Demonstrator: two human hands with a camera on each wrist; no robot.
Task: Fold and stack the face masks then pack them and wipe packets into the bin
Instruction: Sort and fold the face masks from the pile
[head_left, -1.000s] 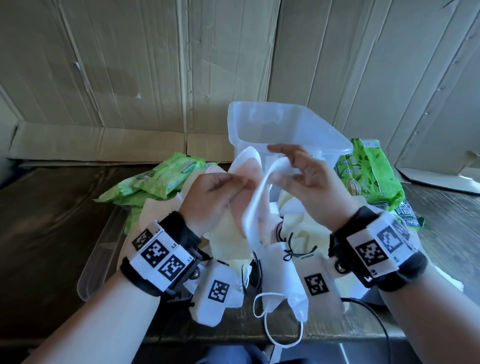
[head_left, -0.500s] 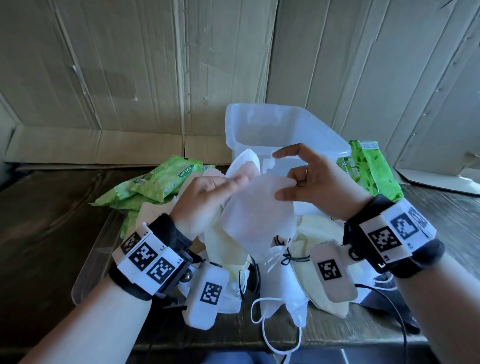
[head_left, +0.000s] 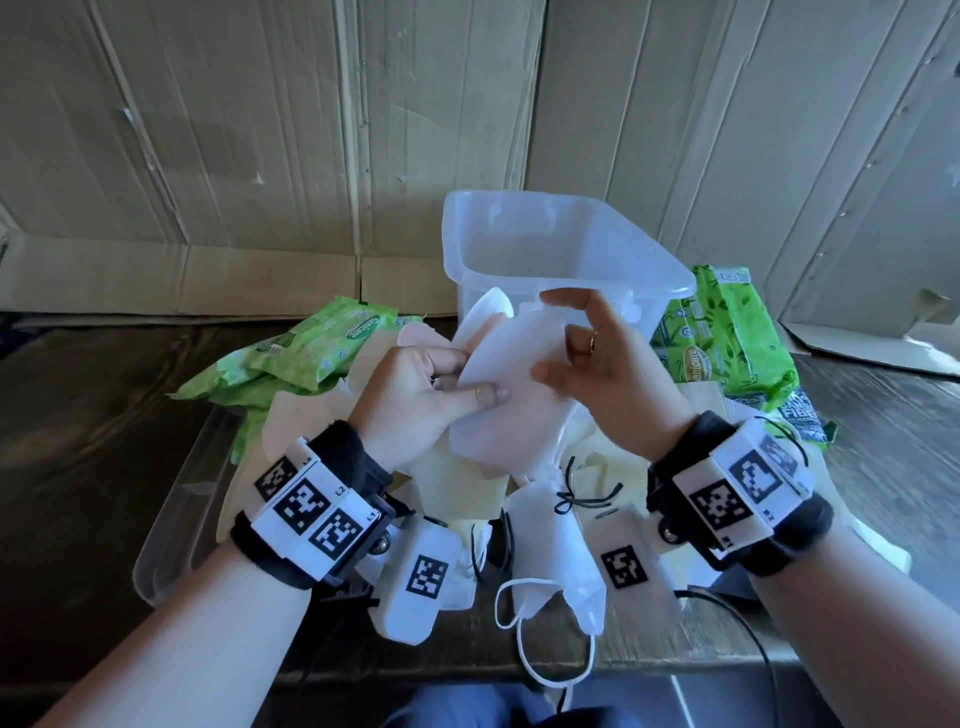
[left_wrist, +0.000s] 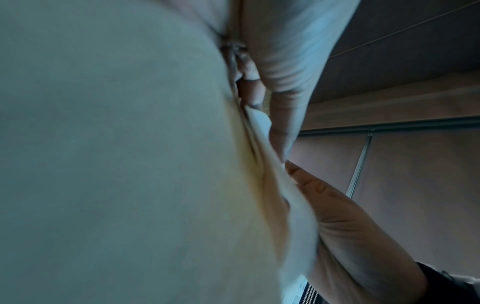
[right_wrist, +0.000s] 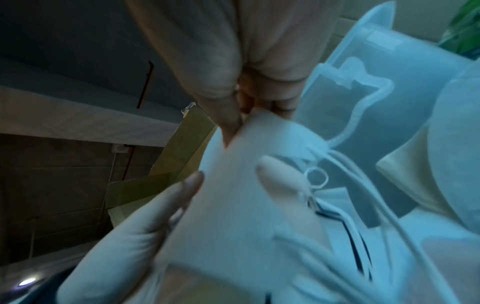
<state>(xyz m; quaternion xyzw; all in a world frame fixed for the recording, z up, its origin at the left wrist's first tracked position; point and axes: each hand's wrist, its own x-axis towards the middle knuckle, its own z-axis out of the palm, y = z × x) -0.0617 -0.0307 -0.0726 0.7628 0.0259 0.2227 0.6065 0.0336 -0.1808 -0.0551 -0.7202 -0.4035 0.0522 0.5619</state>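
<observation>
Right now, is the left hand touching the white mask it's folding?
Touching. In the head view the left hand pinches the white mask, thumb lying flat across its front and fingers curled behind its edge.

Bin (head_left: 566, 260) sits at the back of the surface (head_left: 93, 415), hard against the cardboard wall (head_left: 260, 130) behind it. One pile of wipe packets (head_left: 317, 345) lies to its left, another (head_left: 737, 338) to its right, with loose masks (head_left: 556, 540) heaped in front. Above that heap, a mask (head_left: 509, 395) is up between both hands, left hand (head_left: 415, 405) on its left edge, right hand (head_left: 608, 374) at its right.
</observation>
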